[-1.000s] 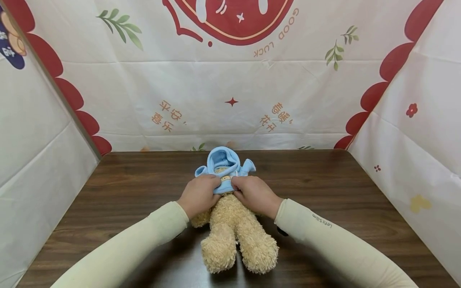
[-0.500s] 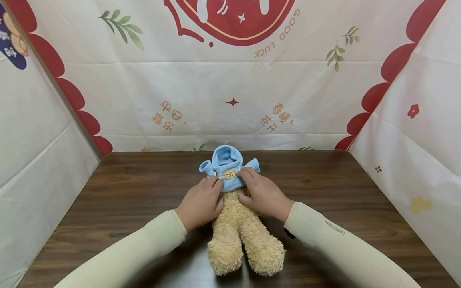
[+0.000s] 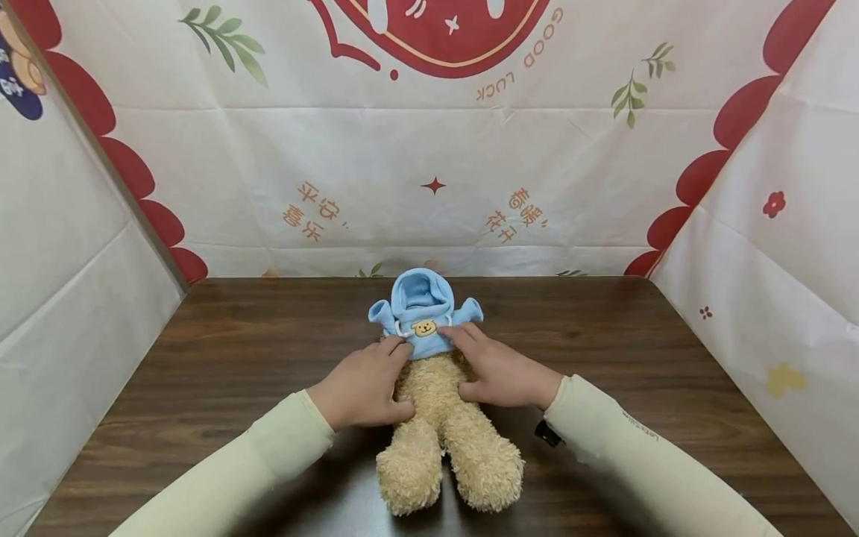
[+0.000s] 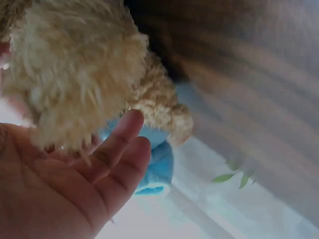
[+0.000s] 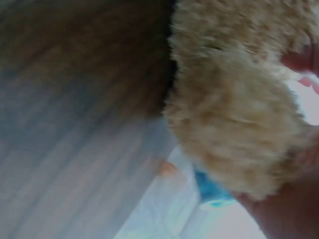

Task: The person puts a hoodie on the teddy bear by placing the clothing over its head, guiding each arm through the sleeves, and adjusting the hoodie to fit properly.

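Observation:
A tan plush bear (image 3: 435, 391) lies on its back on the table, its legs toward me. A small light-blue hoodie (image 3: 432, 344) with a bear-face patch covers its upper end; no bear head shows at the hood. My left hand (image 3: 365, 384) rests at one side of the bear, fingertips by the hoodie's hem and thumb on the torso. In the left wrist view its fingers (image 4: 119, 169) are extended beside the fur. On the other side, my right hand (image 3: 506, 369) lays its fingers on the hoodie's front, thumb against the torso. Both hands hide the bear's arms in the head view.
The brown wood-grain table (image 3: 268, 328) bears the plush. A white printed cloth backdrop (image 3: 376, 149) stands behind it, and cloth walls rise on both sides. A small black object (image 3: 548, 432) sits at my right wrist.
My hands have let go of the hoodie's hem and spread apart, back along the bear's sides. The hoodie lies flatter, its face patch uncovered.

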Demonstrator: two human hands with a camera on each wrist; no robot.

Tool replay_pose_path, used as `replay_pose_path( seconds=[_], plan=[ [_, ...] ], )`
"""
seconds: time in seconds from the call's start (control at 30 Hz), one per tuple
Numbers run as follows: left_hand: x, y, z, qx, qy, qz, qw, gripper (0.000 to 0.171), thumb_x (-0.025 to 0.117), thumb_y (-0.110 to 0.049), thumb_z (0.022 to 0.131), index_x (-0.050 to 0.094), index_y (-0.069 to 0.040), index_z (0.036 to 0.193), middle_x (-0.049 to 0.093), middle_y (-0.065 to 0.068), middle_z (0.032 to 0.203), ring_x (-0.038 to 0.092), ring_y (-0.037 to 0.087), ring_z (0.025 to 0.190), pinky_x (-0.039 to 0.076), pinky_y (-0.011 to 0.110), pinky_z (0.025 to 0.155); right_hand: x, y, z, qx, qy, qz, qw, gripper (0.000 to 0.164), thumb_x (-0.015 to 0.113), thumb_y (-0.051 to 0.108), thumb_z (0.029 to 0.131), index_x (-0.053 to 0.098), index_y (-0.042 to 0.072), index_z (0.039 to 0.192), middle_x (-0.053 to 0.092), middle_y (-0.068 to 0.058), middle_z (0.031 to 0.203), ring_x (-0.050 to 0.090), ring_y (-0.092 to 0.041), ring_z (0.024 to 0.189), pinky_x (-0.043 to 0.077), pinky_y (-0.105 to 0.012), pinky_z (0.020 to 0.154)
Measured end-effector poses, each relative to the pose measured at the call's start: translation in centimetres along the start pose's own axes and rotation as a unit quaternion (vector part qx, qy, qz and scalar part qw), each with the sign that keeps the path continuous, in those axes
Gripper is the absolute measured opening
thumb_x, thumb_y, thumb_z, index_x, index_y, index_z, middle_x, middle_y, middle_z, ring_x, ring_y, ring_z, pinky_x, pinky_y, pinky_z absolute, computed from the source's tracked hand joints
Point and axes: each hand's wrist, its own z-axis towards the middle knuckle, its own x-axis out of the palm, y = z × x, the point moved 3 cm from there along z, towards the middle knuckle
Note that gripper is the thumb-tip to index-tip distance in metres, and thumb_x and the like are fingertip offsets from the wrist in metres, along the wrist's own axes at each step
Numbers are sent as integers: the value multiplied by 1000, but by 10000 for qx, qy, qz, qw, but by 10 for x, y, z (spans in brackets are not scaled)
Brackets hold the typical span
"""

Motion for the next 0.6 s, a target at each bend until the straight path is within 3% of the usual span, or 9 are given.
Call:
replay_pose_path(
  seconds=[0.1, 0.17, 0.3, 0.43, 0.6],
  plan=[
    [3, 1, 0, -3, -34, -157, 9999, 75, 67, -41, 79, 47, -1, 139, 50, 13, 132, 59, 28, 108, 51, 43, 86, 3, -2, 0, 18, -214, 109, 9997, 78, 65, 12, 84, 31, 8, 154, 44, -6, 135, 52, -13, 85, 45, -33, 75],
    [5, 1, -1, -44, -77, -149, 9998, 75, 67, -42, 80, 47, -3, 140, 50, 12, 133, 58, 30, 107, 51, 45, 84, 4, -2, 0, 30, -316, 93, 9995, 73, 66, 13, 85, 36, 7, 151, 47, -7, 135, 52, -12, 85, 45, -33, 76],
    [6, -1, -3, -58, -209, 145, 9997, 69, 64, -44, 81, 51, -7, 138, 52, 8, 130, 55, 30, 101, 50, 48, 82, 7, -2, -2, -106, -373, -196, 9991, 55, 65, 15, 88, 49, 9, 141, 53, -2, 124, 50, -11, 84, 45, -33, 74],
    [8, -4, -5, -4, -275, 431, 9987, 58, 62, -43, 82, 56, -10, 130, 55, 4, 121, 52, 27, 95, 48, 45, 78, 10, 0, -4, -279, -379, -522, 9975, 39, 62, 17, 91, 59, 15, 130, 51, 5, 105, 45, -11, 75, 41, -30, 67],
    [9, -7, -4, 5, -314, 381, 9988, 46, 66, -39, 79, 58, -13, 116, 54, 1, 109, 50, 25, 91, 47, 43, 72, 10, 4, -4, -422, -581, -799, 9942, 33, 64, 18, 88, 63, 15, 121, 51, 6, 100, 45, -10, 76, 40, -29, 67]
  ],
)
